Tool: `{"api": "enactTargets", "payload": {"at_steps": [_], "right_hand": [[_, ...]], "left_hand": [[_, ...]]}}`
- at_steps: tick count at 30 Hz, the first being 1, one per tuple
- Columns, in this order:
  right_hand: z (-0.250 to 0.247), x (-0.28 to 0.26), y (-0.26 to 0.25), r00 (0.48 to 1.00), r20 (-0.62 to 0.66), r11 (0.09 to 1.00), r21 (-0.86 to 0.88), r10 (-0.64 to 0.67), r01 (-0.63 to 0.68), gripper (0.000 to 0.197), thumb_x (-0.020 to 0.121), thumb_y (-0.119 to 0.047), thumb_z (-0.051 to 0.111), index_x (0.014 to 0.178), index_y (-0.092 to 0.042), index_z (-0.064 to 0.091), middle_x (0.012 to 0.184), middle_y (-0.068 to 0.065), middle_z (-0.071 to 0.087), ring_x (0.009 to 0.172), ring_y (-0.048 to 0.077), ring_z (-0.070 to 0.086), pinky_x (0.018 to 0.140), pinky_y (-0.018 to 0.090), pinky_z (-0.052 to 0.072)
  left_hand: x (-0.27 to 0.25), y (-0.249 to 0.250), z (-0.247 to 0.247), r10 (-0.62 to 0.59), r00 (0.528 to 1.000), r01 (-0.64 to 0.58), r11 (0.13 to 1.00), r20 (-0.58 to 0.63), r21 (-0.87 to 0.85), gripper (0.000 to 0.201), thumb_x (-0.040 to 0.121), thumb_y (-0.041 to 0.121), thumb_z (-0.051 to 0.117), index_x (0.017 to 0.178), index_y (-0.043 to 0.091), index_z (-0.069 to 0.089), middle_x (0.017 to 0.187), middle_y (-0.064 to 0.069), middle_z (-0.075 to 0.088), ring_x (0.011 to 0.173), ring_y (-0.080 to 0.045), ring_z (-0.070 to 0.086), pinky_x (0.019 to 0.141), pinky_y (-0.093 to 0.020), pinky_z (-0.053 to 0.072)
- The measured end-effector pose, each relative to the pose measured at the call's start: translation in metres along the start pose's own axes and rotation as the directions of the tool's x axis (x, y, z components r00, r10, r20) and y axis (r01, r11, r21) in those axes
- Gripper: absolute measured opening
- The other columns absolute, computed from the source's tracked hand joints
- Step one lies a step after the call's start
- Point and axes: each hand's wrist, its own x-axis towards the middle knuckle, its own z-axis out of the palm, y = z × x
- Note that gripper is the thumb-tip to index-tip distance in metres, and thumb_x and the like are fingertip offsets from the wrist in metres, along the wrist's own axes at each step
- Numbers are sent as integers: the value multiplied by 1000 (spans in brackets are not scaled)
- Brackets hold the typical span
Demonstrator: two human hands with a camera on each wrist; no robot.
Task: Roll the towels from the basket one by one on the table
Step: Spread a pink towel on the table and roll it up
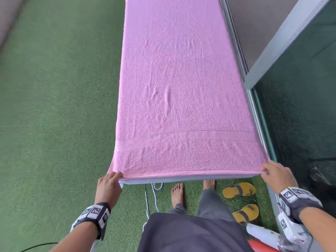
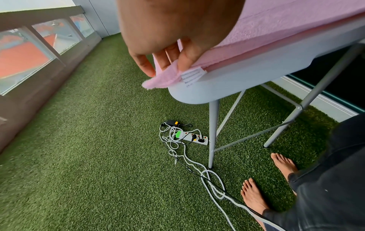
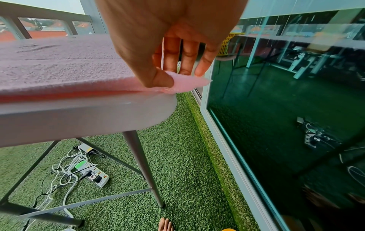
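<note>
A pink towel (image 1: pixel 181 88) lies spread flat along the whole grey table (image 1: pixel 163 180), with a few small wrinkles near its middle. My left hand (image 1: pixel 111 180) pinches the towel's near left corner (image 2: pixel 164 78) at the table's rounded edge (image 2: pixel 217 87); a white care label (image 2: pixel 192 76) shows beside my fingers. My right hand (image 1: pixel 272 172) pinches the near right corner (image 3: pixel 185 85) between thumb and fingers, just past the table's corner (image 3: pixel 138 112). The basket is not in the head view.
Green artificial turf (image 1: pixel 54 106) covers the floor. A glass wall (image 1: pixel 300 106) runs close along the table's right side. Yellow sandals (image 1: pixel 240 190) lie by my bare feet (image 1: pixel 178 191). A power strip with tangled cables (image 2: pixel 189 137) sits under the table near its leg (image 2: pixel 213 132).
</note>
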Motion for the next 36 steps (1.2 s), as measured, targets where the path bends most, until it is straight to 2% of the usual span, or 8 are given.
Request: {"api": "enactTargets", "payload": {"at_steps": [5, 9, 16, 19, 23, 28, 31, 36], "right_hand": [[-5, -2, -1, 999, 0, 999, -14, -39, 39, 39, 76, -9, 67, 54, -25, 39, 56, -8, 47, 56, 15, 48, 61, 32, 29], [-4, 5, 1, 994, -82, 998, -5, -67, 67, 33, 83, -9, 58, 57, -24, 44, 57, -7, 49, 61, 15, 45, 69, 33, 28], [4, 13, -2, 983, -166, 995, 78, 77, -65, 10, 88, -19, 56, 94, -28, 55, 98, -3, 57, 94, 21, 51, 93, 42, 31], [4, 5, -15, 975, -212, 994, 101, 70, -49, 21, 83, -15, 65, 101, -21, 59, 106, 2, 55, 101, 23, 49, 91, 41, 35], [16, -5, -34, 985, -126, 977, 160, -119, 138, 24, 81, -6, 66, 101, -17, 63, 107, -4, 54, 103, 16, 52, 96, 36, 42], [15, 2, -33, 985, -93, 969, 188, -148, 163, 27, 80, -5, 67, 102, -20, 60, 102, -12, 45, 97, 5, 43, 94, 33, 47], [9, 6, -34, 980, -109, 972, 151, -165, 180, 31, 78, -3, 67, 104, -18, 60, 110, -5, 48, 99, 7, 45, 78, 22, 49], [15, 8, -23, 978, -110, 979, 89, -176, 186, 35, 74, -3, 69, 98, -27, 60, 105, -12, 50, 94, 9, 48, 78, 37, 55]], "left_hand": [[-3, 3, -2, -7, 999, 6, 1000, -47, -2, 11, 81, 7, 53, 82, 17, 59, 74, 6, 58, 67, -18, 53, 68, -34, 36], [6, 9, -2, -69, 995, 69, 998, -74, 3, 23, 90, 25, 34, 76, 22, 52, 69, 10, 52, 65, -14, 46, 72, -33, 28], [16, 21, 2, -248, 964, 249, 968, -92, 5, 24, 88, 13, 57, 110, 20, 53, 100, -4, 54, 93, -20, 46, 90, -44, 33], [10, 39, 3, -296, 948, 290, 954, -114, -72, 24, 82, 4, 58, 100, 17, 49, 95, -5, 49, 86, -20, 41, 79, -39, 36], [-3, 55, 14, -99, 994, 91, 988, -55, -127, 33, 70, 0, 71, 92, 15, 52, 87, 2, 47, 75, -17, 45, 71, -32, 39], [7, 57, 9, -74, 990, 54, 985, -117, -164, 35, 59, -3, 84, 84, 10, 62, 82, -4, 58, 75, -20, 49, 67, -33, 43], [18, 52, 6, -74, 995, 59, 981, -74, -184, 28, 66, -5, 79, 83, 10, 63, 81, -3, 61, 71, -18, 54, 65, -29, 47], [23, 45, 9, -127, 991, 120, 983, -41, -137, 21, 80, -12, 59, 87, 7, 63, 83, -4, 63, 68, -16, 55, 58, -30, 51]]}}
